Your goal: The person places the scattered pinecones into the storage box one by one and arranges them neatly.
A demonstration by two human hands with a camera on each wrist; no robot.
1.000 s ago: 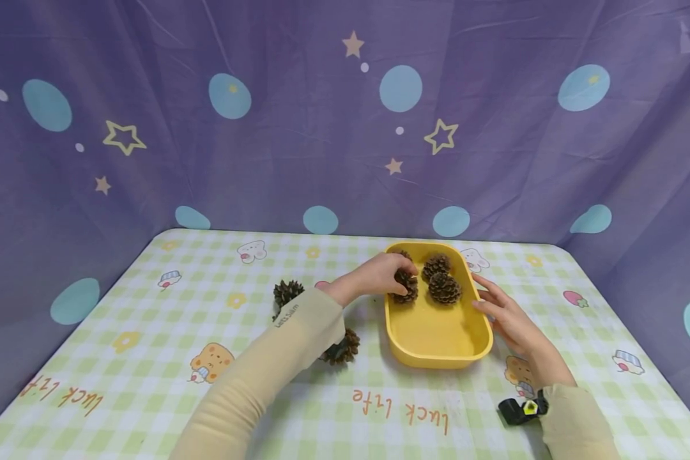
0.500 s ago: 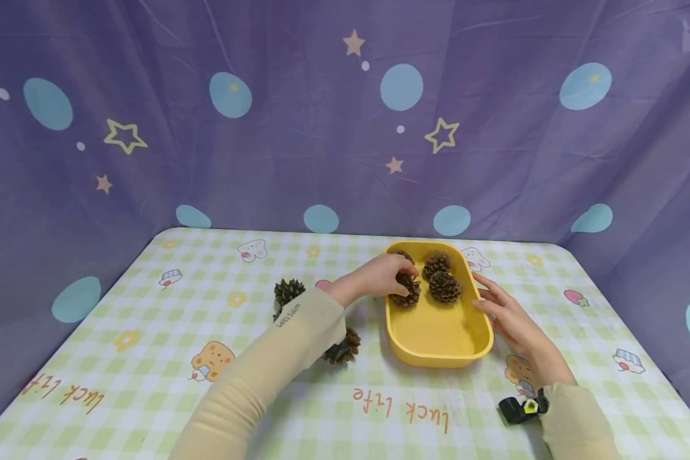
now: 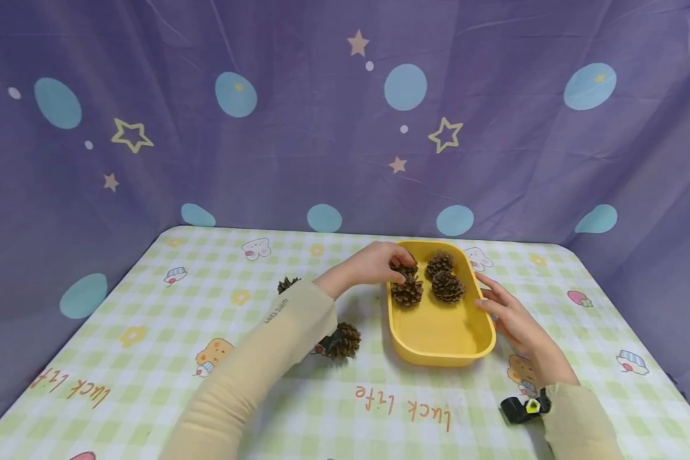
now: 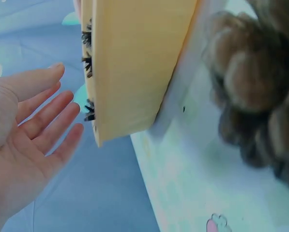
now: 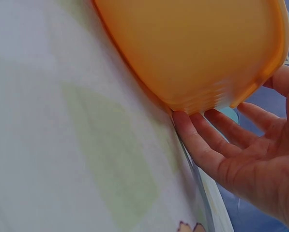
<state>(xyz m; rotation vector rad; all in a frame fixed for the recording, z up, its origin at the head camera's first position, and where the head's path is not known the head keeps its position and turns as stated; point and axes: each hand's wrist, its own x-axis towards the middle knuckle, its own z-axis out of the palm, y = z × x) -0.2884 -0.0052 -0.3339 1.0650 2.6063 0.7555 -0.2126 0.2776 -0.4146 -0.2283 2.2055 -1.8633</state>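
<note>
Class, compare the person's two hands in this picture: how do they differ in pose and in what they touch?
The left hand reaches over the yellow tray, fingers curled round a pine cone; the right hand lies flat with straight fingers against the tray's outer side. The left hand holds something; the right hand holds nothing. Both wear beige sleeves and meet at the tray.

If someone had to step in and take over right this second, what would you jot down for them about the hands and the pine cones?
Left hand: fingers curled over a brown pine cone at the far left corner of the yellow oblong plastic tray; whether it grips it is unclear.
Right hand: open, straight fingers against the tray's right side, steadying it.
Done: three more cones in the tray, front-left cone and two right-hand cones.
Left: a loose cone on the checked tablecloth beside the left sleeve, and another cone partly hidden behind it.
</note>
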